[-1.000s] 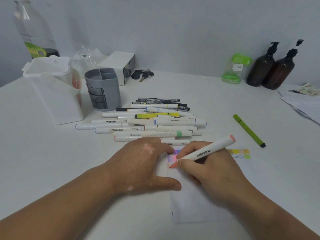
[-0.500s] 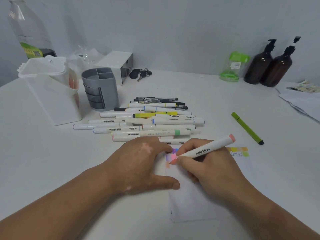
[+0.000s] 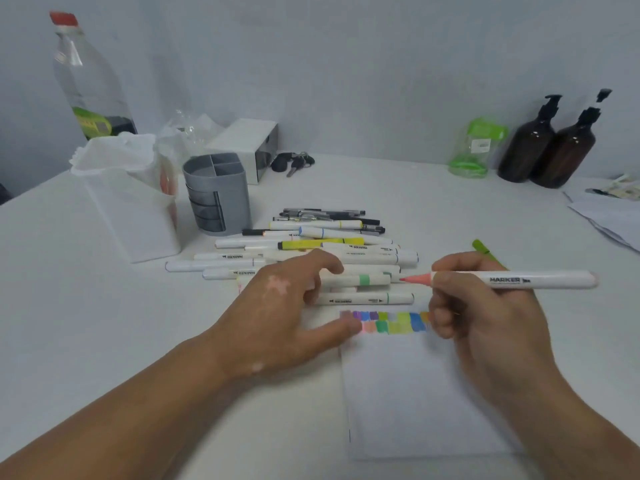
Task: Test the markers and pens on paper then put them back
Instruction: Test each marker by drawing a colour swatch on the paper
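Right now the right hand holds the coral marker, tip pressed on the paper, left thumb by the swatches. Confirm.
Not pressed: the head view shows the right hand holding the coral marker with its tip clear of the paper, left thumb by the swatches.

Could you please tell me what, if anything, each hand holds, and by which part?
The right hand pinches the white marker near its uncapped coral tip. The left hand holds nothing.

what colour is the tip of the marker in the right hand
Coral pink; the marker shows its tip best in the head view.
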### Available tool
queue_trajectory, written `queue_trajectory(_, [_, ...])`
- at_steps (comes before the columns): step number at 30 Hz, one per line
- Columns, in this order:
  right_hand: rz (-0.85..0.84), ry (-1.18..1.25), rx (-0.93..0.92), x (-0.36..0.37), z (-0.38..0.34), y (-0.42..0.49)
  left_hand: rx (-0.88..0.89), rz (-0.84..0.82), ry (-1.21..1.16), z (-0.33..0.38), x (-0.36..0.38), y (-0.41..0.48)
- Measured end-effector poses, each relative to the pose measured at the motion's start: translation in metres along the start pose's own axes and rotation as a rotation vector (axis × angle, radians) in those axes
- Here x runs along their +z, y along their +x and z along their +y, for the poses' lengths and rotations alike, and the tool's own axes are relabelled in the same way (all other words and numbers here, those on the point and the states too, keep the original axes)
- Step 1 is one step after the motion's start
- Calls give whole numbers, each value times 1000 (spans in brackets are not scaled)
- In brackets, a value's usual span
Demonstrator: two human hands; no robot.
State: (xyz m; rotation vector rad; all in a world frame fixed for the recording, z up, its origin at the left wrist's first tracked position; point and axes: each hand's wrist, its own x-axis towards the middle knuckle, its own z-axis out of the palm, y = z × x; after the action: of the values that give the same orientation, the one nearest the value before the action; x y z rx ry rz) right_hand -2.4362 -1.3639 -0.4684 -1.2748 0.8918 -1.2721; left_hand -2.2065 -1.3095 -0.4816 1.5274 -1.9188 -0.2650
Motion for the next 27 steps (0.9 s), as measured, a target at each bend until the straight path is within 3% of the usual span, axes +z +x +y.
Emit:
queue_trajectory(3, [-65,-29,-1,-1,-19,14,-140,93,-308,-1,-2,12])
queue_trajectory(6, [-178,-107,-28,2,-32,28,-164,115,-502,9,1,27])
queue_trajectory(12, [-142,192,43,-2,-16,32,-171,-21,-826,18,17,33])
queue_trajectory(27, [-213,97,4,-1,-3,26,-145,11,-786,7,19,26])
